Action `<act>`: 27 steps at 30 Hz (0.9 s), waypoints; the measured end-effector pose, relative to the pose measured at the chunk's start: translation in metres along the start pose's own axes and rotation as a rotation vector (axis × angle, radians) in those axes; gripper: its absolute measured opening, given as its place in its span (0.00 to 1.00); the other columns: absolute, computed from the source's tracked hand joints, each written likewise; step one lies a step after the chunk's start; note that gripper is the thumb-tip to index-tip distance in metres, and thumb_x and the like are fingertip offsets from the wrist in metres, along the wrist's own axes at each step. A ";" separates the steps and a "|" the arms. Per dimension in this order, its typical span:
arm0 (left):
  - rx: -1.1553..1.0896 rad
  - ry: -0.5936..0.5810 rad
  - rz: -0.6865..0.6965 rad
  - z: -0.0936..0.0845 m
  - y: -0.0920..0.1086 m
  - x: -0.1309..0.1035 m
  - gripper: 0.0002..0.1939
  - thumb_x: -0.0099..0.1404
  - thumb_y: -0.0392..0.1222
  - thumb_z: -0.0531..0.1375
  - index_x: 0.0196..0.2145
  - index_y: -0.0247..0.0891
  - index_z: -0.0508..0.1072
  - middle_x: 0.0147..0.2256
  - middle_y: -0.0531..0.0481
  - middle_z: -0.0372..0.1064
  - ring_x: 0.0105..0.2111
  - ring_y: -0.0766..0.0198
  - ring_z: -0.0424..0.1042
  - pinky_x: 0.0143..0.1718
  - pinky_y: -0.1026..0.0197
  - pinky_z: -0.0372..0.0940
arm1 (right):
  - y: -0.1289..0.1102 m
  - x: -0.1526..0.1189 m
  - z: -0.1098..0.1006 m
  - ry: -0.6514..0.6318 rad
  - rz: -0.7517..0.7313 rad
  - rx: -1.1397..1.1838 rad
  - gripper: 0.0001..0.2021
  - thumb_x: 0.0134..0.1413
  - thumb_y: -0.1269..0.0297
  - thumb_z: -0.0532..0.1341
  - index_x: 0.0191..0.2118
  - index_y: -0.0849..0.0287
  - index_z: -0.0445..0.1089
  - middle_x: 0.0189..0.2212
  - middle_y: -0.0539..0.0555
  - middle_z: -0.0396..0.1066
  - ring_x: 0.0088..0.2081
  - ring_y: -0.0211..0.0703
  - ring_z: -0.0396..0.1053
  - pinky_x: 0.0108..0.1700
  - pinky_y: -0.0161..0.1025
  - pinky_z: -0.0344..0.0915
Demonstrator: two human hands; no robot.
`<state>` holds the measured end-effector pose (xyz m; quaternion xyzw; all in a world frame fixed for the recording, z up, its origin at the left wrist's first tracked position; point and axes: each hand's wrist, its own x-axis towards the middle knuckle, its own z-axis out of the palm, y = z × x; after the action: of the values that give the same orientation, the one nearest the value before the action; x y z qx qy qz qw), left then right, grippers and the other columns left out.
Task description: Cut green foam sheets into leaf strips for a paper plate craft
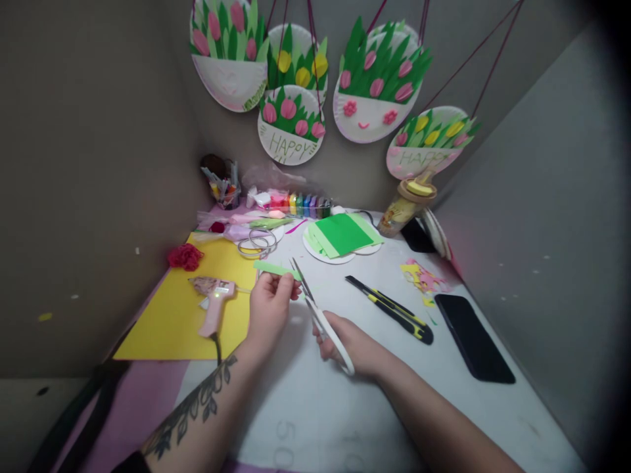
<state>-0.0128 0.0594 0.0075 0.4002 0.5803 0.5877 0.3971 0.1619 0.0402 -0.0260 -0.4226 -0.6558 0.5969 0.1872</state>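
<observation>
My left hand pinches a light green paper strip, which sticks out past the fingers to the left. In my right hand are white-handled scissors, their blades parted and pointing away from me. The blades stand beside the right end of the strip; whether they touch it I cannot tell. To the left, a pink hot glue gun lies on a yellow sheet. Beyond my hands, green paper sheets rest on white paper plates.
A utility knife and a dark phone lie to the right, near paper scraps. Red yarn, metal rings, a marker cup and a drink cup stand farther back. Decorated plates hang on the wall.
</observation>
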 end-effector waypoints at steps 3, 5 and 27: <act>0.008 -0.006 -0.005 0.000 0.000 0.000 0.12 0.60 0.47 0.59 0.26 0.36 0.66 0.23 0.52 0.71 0.24 0.67 0.70 0.29 0.63 0.65 | -0.002 0.000 0.000 -0.003 0.022 0.006 0.09 0.45 0.66 0.60 0.36 0.57 0.63 0.27 0.49 0.65 0.27 0.37 0.61 0.29 0.34 0.61; 0.011 -0.006 -0.012 0.000 0.000 0.000 0.12 0.60 0.47 0.59 0.25 0.36 0.66 0.23 0.51 0.71 0.24 0.67 0.70 0.29 0.63 0.65 | -0.002 0.001 0.000 -0.002 0.043 0.012 0.09 0.44 0.68 0.59 0.36 0.57 0.63 0.26 0.48 0.65 0.26 0.37 0.61 0.29 0.34 0.60; -0.036 -0.136 -0.015 -0.004 -0.004 0.006 0.14 0.62 0.49 0.58 0.25 0.37 0.64 0.22 0.55 0.67 0.21 0.71 0.63 0.24 0.67 0.59 | -0.008 -0.001 -0.006 0.000 0.020 -0.084 0.08 0.42 0.71 0.56 0.33 0.58 0.62 0.25 0.48 0.65 0.25 0.36 0.61 0.28 0.33 0.58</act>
<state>-0.0187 0.0640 0.0032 0.4275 0.5446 0.5664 0.4471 0.1643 0.0442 -0.0166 -0.4366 -0.6760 0.5708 0.1634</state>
